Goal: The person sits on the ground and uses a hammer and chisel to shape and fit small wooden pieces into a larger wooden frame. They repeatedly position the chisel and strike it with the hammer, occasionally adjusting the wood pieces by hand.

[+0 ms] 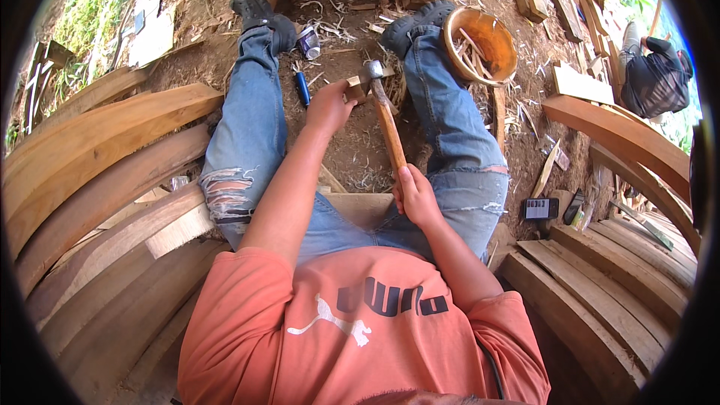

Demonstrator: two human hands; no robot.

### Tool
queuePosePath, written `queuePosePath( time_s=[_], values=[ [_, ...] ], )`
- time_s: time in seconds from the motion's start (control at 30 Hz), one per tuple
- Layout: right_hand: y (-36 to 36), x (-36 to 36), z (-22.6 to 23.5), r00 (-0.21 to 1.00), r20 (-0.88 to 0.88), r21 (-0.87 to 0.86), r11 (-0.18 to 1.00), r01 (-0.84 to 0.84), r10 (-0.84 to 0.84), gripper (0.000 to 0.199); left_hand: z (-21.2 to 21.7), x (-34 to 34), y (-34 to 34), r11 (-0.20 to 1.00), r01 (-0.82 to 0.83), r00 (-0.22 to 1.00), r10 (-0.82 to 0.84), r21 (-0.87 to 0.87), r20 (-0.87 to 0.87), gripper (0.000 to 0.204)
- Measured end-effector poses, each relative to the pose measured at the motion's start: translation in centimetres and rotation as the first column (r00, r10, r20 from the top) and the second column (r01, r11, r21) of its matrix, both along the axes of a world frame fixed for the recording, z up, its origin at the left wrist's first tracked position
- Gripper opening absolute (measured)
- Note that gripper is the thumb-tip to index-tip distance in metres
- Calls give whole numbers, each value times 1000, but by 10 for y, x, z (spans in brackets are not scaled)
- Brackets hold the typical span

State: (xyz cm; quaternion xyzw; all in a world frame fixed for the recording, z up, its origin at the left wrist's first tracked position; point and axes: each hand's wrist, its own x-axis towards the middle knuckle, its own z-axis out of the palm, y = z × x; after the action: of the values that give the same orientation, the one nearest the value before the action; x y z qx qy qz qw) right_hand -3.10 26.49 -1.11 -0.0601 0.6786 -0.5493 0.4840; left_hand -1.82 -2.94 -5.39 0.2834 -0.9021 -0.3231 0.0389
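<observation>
Right hand (pixel 416 196) clamped round hammer (pixel 384 109)

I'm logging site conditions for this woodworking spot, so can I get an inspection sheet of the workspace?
Surface: bare dirt ground strewn with wood shavings.
Job's things: hammer with wooden handle; small wood block.
Clutter: orange bowl of wood strips, blue pen, can, phone.
Hands: left hand holds the block; right hand grips the hammer handle.
Cables: nothing seen.
Surroundings: curved planks on both sides; another person crouches at right.
</observation>
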Motion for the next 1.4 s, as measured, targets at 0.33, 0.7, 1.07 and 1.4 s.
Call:
queuePosePath(
  time_s=[0.33, 0.7, 1.07, 1.4],
  values=[
    [-6, -2, 6, 998, 8, -38, 997, -67, 67, 39, 2, 1, 0, 1000, 22, 1000, -23, -16, -19, 37],
    [-3, -5, -1, 996, 21, -52, 995, -90, 91, 39, 0, 3, 4, 999, 9, 999, -11, -44, -36, 32],
    [-48, -36, 10, 996, -19, 73, 993, -90, 92, 36, -8, 2, -5, 1000, -27, 1000, 27, -9, -13, 23],
    [-140, -81, 20, 902, -404, 289, 957, -30, 150, 28, -8, 7, -3, 1000, -18, 999, 18, 3, -36, 16]
  ],
)
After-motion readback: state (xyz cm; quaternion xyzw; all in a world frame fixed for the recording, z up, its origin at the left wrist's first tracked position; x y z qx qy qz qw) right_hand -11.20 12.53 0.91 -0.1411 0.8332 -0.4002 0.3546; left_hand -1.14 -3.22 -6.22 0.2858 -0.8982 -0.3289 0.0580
